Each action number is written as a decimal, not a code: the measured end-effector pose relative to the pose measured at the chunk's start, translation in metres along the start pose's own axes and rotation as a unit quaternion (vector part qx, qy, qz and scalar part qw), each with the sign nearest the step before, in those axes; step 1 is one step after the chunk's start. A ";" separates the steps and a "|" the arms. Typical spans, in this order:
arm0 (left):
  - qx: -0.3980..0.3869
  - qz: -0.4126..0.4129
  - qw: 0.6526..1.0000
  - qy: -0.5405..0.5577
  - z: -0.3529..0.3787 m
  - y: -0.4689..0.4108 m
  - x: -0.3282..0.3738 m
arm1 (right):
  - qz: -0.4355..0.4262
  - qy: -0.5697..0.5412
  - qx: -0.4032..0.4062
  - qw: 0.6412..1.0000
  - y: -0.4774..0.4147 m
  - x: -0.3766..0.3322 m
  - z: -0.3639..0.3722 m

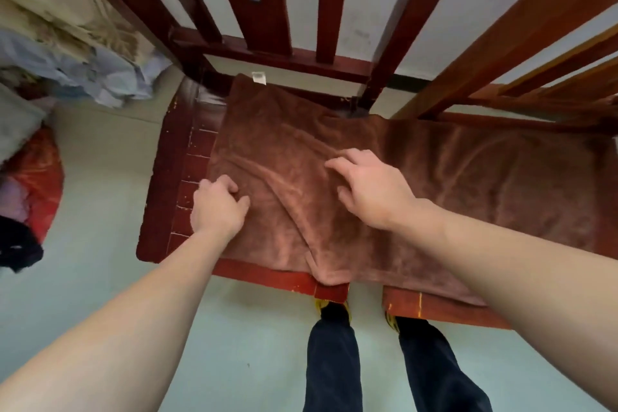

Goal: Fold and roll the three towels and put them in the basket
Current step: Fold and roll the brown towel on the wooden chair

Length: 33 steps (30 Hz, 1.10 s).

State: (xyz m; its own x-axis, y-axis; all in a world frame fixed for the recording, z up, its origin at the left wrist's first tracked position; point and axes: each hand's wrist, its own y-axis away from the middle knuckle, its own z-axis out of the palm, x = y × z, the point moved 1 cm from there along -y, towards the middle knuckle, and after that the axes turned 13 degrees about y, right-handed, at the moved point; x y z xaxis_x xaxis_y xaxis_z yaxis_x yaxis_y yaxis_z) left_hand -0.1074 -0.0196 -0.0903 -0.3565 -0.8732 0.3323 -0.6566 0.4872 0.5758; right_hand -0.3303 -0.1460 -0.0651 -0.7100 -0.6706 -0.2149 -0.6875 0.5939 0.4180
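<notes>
Left hand [220, 202] fingers pinching creased brown towel [485, 177] edge, right hand [371, 187] fingers spread on it

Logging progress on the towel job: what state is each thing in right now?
brown towel: spread out, wrinkled, not rolled.
left hand: pinches the towel's left edge.
right hand: fingers spread, resting on the towel.
chairs: side by side, seats under the towel.
</notes>
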 end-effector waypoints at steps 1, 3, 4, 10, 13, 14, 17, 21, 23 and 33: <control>0.000 0.009 1.000 -0.020 0.000 0.003 -0.009 | -0.020 0.013 -0.039 0.999 -0.004 -0.014 0.005; 0.014 0.007 1.000 -0.015 -0.002 0.009 -0.031 | -0.056 0.052 -0.143 0.987 -0.011 -0.041 0.016; 0.019 0.007 1.000 -0.008 -0.001 0.013 -0.037 | -0.065 0.068 -0.181 0.979 -0.010 -0.048 0.020; 0.091 -0.046 0.994 0.039 -0.017 0.019 -0.085 | -0.094 0.103 -0.063 0.988 -0.053 -0.075 -0.005; 0.096 -0.097 0.986 0.092 -0.016 0.021 -0.101 | -0.081 0.128 -0.070 0.986 -0.106 -0.087 -0.015; 0.086 -0.117 0.984 0.106 -0.015 0.021 -0.105 | -0.080 0.146 -0.089 0.982 -0.123 -0.095 -0.015; 0.077 -0.151 0.974 0.149 -0.015 0.017 -0.113 | -0.072 0.183 -0.123 0.973 -0.162 -0.114 -0.009; 0.103 -0.173 0.957 0.210 -0.025 0.006 -0.131 | -0.083 0.197 -0.097 0.972 -0.194 -0.136 -0.001; 0.114 -0.185 0.950 0.223 -0.031 0.004 -0.137 | -0.098 0.204 -0.102 0.969 -0.203 -0.143 -0.003; 0.109 0.078 0.991 0.026 -0.035 0.024 -0.083 | -0.114 0.101 0.069 0.986 -0.096 -0.132 -0.005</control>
State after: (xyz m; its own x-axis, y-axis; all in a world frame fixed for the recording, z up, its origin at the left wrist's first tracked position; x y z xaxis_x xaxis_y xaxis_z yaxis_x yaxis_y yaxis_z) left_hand -0.0703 0.0650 -0.0778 -0.4343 -0.7828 0.4457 -0.7258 0.5972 0.3416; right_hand -0.1696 -0.1162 -0.0726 -0.4992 -0.8603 -0.1030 -0.8498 0.4630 0.2519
